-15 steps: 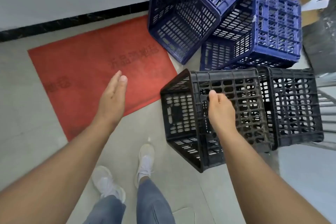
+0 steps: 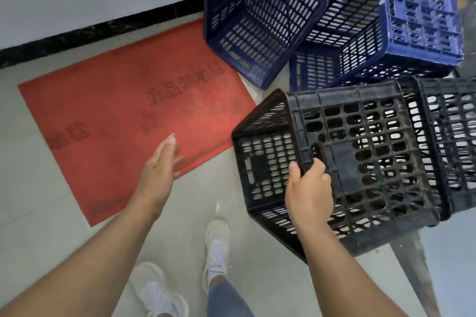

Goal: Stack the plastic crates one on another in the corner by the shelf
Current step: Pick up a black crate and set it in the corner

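A black plastic crate [image 2: 365, 152] lies on its side, its open mouth facing left. My right hand [image 2: 307, 189] grips its near rim, with fingers hooked through the lattice and the thumb on the outside. A second black crate [image 2: 453, 136] sits against it on the right. Behind them two blue crates lie tipped over: one [image 2: 260, 15] leans with its mouth toward me, the other [image 2: 412, 23] rests on its side further right. My left hand [image 2: 158, 175] hovers flat and empty over the edge of the red mat, left of the black crate.
A red floor mat [image 2: 123, 116] with printed characters covers the tiled floor on the left. A white wall with a black skirting [image 2: 98, 31] runs behind it. My feet in white shoes [image 2: 216, 239] stand near the bottom. A metal shelf leg [image 2: 414, 265] slants at lower right.
My right hand has shifted from the crate's side panel to its near rim and closed round it. The black crate looks nearer and larger. My left hand stays flat over the mat.
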Demonstrator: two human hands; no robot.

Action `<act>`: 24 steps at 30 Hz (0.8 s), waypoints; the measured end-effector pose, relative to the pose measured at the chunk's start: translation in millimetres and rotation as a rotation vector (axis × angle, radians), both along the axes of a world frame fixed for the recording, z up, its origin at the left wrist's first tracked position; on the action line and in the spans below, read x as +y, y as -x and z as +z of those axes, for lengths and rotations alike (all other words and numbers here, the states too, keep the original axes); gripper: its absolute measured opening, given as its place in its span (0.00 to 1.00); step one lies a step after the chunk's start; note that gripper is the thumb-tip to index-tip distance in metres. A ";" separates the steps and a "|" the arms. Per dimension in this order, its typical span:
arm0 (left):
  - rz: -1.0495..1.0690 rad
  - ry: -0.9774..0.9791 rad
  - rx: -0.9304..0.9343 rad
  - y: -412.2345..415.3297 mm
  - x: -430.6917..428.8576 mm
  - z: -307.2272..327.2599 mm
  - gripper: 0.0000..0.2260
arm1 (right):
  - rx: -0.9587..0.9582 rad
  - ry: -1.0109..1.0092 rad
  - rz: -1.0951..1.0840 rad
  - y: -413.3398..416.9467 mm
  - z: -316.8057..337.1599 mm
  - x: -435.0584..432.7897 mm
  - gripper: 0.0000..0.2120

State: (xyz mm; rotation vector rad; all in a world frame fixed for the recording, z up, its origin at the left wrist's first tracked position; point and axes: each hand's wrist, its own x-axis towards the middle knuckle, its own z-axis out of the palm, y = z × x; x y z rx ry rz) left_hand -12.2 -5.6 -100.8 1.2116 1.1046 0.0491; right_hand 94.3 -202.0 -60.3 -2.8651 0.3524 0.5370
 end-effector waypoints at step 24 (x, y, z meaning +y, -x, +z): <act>-0.056 -0.139 0.440 49.0 67.2 -84.0 0.29 | -0.100 -0.444 0.156 -42.6 91.4 -3.0 0.12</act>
